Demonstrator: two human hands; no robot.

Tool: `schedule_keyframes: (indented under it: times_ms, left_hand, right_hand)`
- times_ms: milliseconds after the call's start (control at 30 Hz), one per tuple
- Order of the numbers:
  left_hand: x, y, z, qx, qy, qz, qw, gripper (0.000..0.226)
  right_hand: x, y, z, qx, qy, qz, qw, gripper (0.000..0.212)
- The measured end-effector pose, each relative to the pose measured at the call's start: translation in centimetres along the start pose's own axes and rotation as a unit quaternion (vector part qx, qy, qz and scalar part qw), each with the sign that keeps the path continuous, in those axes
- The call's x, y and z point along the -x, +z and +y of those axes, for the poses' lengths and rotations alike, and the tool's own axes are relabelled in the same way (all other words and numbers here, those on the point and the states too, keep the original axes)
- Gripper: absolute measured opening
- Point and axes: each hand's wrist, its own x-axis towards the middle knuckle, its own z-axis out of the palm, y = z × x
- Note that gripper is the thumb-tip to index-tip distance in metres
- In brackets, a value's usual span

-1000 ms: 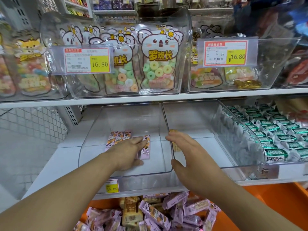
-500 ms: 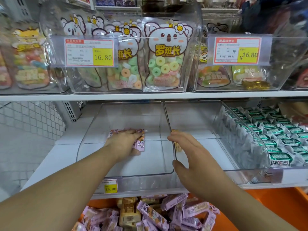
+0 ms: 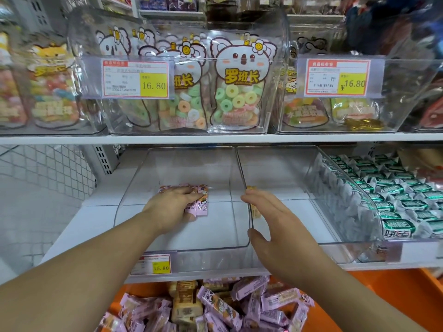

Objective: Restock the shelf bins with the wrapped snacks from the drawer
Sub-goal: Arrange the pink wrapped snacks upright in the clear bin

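Inside the clear left bin point(image 3: 134, 202), the left hand point(image 3: 167, 209) is laid flat over a small cluster of pink wrapped snacks point(image 3: 200, 202) — wrappers showing at the fingertips' 3 o'clock, fingers nearly straight, pressing rather than gripping. A tag point(image 3: 161, 267) reading 15.80 is seen at the bin's 6 o'clock. The right hand point(image 3: 275, 226) is spread open against the divider wall point(image 3: 242, 178), holding nothing. More pink snacks are heaped in the orange drawer point(image 3: 383, 303) — green packs point(image 3: 393, 202) at 3 o'clock.

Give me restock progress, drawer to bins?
Barely started. Done: a few pink snacks lie in the left clear bin. In hand: left hand rests on them; right hand is at the bin divider. Left: the orange drawer holds a pile of wrapped snacks.
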Motion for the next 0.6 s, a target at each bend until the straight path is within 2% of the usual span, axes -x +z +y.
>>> schedule_keyframes:
  times_ms: [400, 600]
  left_hand:
    - [0.1, 0.7, -0.8, 0.05, -0.018, -0.004, 0.999, 0.086]
    - [3.3, -0.9, 0.4, 0.124, -0.007, 0.044, 0.991, 0.066]
  right_hand:
    - [0.0, -0.1, 0.0, 0.007, 0.002, -0.005, 1.0, 0.064]
    - [0.5, -1.0, -0.7, 0.017, 0.008, -0.015, 1.0, 0.064]
